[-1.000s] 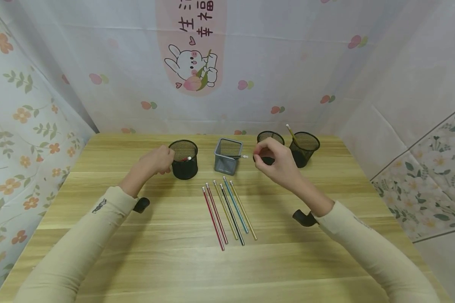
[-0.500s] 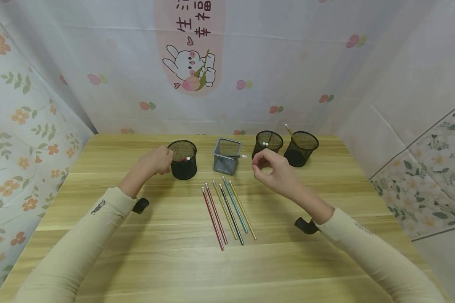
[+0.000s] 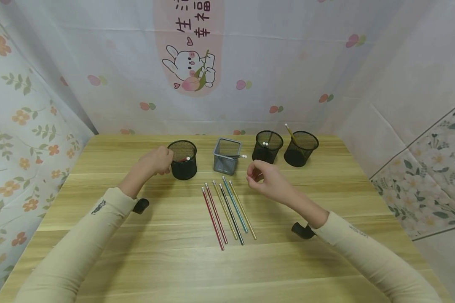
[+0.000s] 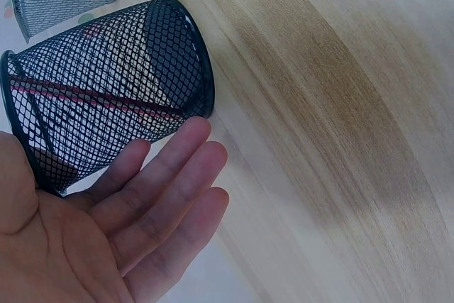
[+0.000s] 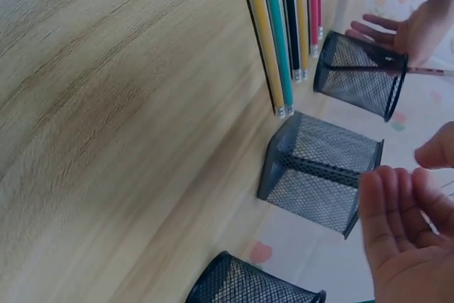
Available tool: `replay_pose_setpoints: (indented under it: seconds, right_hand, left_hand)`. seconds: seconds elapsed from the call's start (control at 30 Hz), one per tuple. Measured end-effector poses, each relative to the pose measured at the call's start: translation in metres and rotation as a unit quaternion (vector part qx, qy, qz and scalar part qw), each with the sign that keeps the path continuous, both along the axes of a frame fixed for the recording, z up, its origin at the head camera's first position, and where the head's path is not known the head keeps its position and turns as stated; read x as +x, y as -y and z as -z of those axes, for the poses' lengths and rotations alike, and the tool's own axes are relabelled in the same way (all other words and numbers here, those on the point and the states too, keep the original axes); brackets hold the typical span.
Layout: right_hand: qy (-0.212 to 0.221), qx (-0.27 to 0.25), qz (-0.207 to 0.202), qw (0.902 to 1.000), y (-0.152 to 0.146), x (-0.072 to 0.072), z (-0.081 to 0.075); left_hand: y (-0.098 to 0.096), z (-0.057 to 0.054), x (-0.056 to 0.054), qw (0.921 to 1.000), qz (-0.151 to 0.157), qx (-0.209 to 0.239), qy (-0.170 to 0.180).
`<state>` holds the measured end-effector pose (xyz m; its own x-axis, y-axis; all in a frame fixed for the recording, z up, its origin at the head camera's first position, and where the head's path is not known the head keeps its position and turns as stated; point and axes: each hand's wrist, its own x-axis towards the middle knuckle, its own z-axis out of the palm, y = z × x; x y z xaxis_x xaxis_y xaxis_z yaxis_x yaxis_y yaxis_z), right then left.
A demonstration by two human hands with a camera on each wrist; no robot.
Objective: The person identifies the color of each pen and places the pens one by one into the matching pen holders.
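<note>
My left hand (image 3: pixel 155 160) is at the left side of a round black mesh pencil cup (image 3: pixel 184 169). In the left wrist view its fingers (image 4: pixel 195 168) lie fairly straight along the mesh, with the thumb by the rim. That cup holds a red pencil (image 4: pixel 92 97). My right hand (image 3: pixel 271 183) hovers in front of a second round black cup (image 3: pixel 264 155), fingers loosely bent, a gap between thumb and fingertips, nothing held. White erasers show inside this cup. To its left stands a grey square mesh cup (image 3: pixel 224 165) with a dark pencil in it.
Several pencils (image 3: pixel 229 212), red, gold, black and blue, lie side by side mid-table, eraser ends away from me. At the far right, another round black cup (image 3: pixel 296 157) holds a yellow pencil (image 3: pixel 290 132). Printed cloths hang behind and at both sides.
My right hand has come down and slightly left, away from the second black cup, uncovering it and the erasers inside. My left hand has stayed in place.
</note>
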<state>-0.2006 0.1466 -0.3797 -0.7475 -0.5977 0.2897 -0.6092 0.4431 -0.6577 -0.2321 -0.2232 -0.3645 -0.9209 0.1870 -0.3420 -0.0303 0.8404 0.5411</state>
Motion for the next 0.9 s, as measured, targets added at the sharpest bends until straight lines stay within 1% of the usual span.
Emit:
replay_pose_setpoints:
  seconds: [0.17,0.27,0.4,0.5,0.73,0.9]
  right_hand:
    - [0.051,0.052,0.010,0.9973,0.004,0.001,0.002]
    - [0.072,0.081,0.009,0.9940,0.006,0.002,0.004]
    - [0.094,0.105,0.002,0.9900,0.008,0.002,0.007]
    - [0.100,0.124,0.000,0.9872,0.010,0.001,0.010]
    - [0.091,0.150,0.006,0.9844,0.016,0.000,0.016]
    - [0.097,0.175,0.018,0.9797,0.022,0.001,0.021]
  left_hand:
    - [0.001,0.000,0.000,1.0000,-0.003,0.002,-0.001]
    - [0.001,0.000,0.000,1.0000,0.000,0.001,0.000]
    - [0.001,0.000,0.000,1.0000,0.002,0.000,0.000]
    - [0.001,0.001,0.000,1.0000,0.000,0.000,0.000]
    - [0.002,0.001,0.000,1.0000,-0.004,-0.003,0.001]
    - [0.001,0.001,0.000,1.0000,-0.005,-0.007,-0.001]
